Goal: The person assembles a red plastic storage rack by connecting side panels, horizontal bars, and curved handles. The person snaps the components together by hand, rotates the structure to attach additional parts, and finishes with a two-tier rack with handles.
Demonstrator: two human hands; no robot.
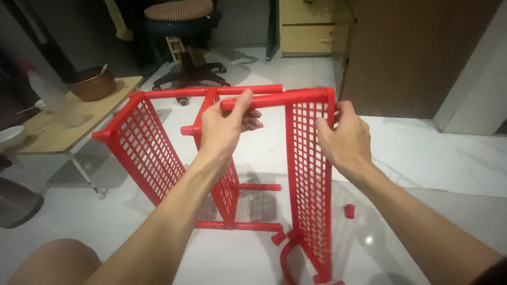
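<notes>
2 bare forearms, no sleeves

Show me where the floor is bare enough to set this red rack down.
Bare floor lies right of the red rack, toward the brown door. Another patch sits between the rack and the office chair. Left is crowded by the small table; loose red pieces lie near the rack's foot.

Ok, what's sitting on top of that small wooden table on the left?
On the wooden table stand a brown pot, a clear plastic bottle and a white bowl. What is in the pot cannot be seen, and the table's left part is cut off.
</notes>
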